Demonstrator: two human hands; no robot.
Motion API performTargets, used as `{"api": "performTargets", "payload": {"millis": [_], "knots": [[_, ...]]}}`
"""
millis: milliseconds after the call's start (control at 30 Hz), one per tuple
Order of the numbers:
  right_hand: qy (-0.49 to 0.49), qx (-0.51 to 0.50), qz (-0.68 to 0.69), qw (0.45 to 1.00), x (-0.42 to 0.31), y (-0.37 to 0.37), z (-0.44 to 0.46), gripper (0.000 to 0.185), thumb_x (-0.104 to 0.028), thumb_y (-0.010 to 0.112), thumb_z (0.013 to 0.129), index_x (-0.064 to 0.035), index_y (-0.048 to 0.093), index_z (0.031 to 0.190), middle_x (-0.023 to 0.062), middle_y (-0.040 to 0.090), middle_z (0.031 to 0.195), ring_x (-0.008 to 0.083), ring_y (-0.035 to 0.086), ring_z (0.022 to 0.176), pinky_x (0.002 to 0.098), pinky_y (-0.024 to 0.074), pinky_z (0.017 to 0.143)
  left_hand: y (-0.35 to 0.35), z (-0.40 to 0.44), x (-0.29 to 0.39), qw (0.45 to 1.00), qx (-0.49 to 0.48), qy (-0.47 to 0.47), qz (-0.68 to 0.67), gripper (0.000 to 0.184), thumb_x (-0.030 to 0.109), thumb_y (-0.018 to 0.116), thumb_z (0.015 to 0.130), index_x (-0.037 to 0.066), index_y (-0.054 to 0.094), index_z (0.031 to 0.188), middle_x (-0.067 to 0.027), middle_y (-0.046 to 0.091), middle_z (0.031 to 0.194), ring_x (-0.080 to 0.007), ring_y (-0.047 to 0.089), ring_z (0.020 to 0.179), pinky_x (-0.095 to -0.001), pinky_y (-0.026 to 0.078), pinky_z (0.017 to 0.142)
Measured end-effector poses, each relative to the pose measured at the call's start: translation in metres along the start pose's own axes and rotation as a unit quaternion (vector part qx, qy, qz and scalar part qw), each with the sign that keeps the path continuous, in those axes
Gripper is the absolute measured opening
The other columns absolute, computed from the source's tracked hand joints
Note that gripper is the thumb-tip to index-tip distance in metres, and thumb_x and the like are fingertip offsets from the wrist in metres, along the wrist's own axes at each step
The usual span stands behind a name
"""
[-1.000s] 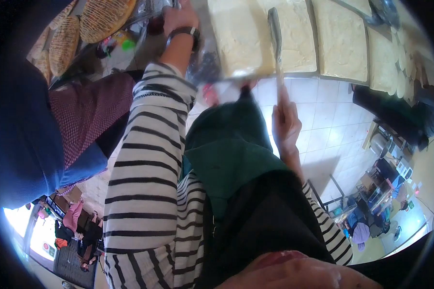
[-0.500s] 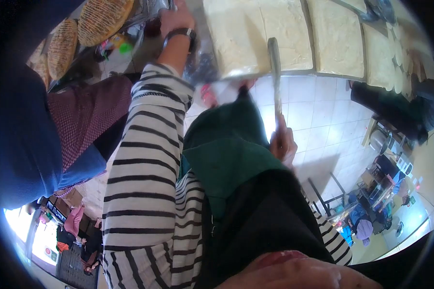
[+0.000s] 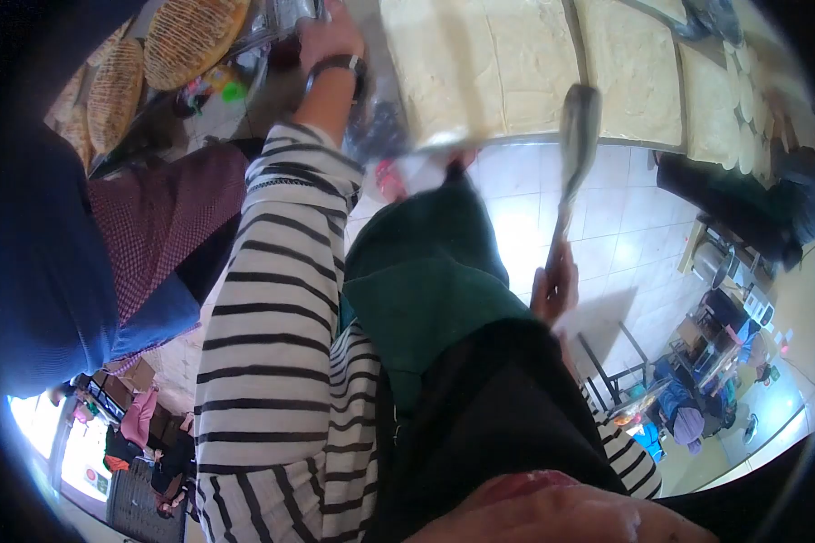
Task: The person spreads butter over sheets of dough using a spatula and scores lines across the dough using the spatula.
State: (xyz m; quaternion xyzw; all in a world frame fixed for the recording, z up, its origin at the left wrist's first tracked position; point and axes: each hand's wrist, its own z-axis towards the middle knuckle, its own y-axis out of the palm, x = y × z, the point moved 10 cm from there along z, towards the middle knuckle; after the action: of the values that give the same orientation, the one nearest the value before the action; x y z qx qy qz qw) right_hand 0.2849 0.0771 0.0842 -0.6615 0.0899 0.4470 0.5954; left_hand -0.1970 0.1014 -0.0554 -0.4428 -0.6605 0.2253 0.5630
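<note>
My right hand is closed around the handle of a long palette knife. The knife's blade points up, its tip overlapping the front edge of the cream-covered slabs in this view; whether it touches them I cannot tell. These pale slabs lie side by side along the table, their tops spread with a cream-coloured layer. My left hand, with a dark watch on the wrist, reaches to the top edge beside clear plastic. Its fingers are partly cut off, so its grip is unclear.
Long loaves with drizzled tops lie at the upper left. Close on my left stands a person in dark blue and maroon. Another person's arm is at the far right. A metal frame stands on the tiled floor.
My right hand and the palette knife have moved to the right and slightly down, and the blade has turned to show its broad face. My left hand has hardly moved.
</note>
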Motion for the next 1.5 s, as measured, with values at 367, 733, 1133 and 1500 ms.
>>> {"api": "performTargets", "payload": {"millis": [367,733,1133,1500], "knots": [[0.002,-0.057,0.004,0.998,-0.032,0.051,0.089,0.053,0.003,0.059,0.083,-0.0002,0.046,0.134,0.0118,0.057,0.083,0.0169,0.051,0.065,0.0300,0.0421,0.055,-0.005,-0.008,0.002,0.999,-0.014,-0.030,-0.006,0.073,0.057,0.034,0.091,-0.008,0.047,0.121,-0.0335,0.052,0.121,-0.0444,0.052,0.113,-0.0473,0.040,0.097],[-0.150,-0.007,-0.226,0.962,-0.059,0.051,0.184,0.056,0.000,0.059,0.081,-0.0143,0.051,0.134,0.0081,0.052,0.076,0.0220,0.056,0.057,0.0328,0.0461,0.050,0.000,0.001,-0.003,1.000,-0.017,-0.019,0.006,0.071,0.058,0.034,0.091,-0.007,0.048,0.119,-0.0324,0.052,0.121,-0.0440,0.052,0.114,-0.0478,0.040,0.097],[-0.042,-0.184,-0.273,0.943,-0.011,-0.022,0.035,0.048,-0.001,0.061,0.084,-0.0083,0.053,0.131,0.0093,0.057,0.082,0.0217,0.058,0.063,0.0342,0.0478,0.052,0.002,-0.005,-0.002,1.000,-0.006,-0.019,0.005,0.072,0.057,0.034,0.092,-0.008,0.046,0.123,-0.0320,0.052,0.122,-0.0427,0.053,0.113,-0.0469,0.041,0.097],[0.078,-0.063,0.053,0.994,-0.006,0.021,0.095,0.050,-0.005,0.057,0.089,-0.0017,0.045,0.137,0.0047,0.061,0.090,0.0084,0.046,0.064,0.0230,0.0391,0.057,-0.008,-0.010,0.006,1.000,-0.021,-0.023,0.001,0.071,0.056,0.035,0.092,-0.008,0.048,0.120,-0.0324,0.052,0.122,-0.0429,0.053,0.113,-0.0473,0.041,0.097]]}}
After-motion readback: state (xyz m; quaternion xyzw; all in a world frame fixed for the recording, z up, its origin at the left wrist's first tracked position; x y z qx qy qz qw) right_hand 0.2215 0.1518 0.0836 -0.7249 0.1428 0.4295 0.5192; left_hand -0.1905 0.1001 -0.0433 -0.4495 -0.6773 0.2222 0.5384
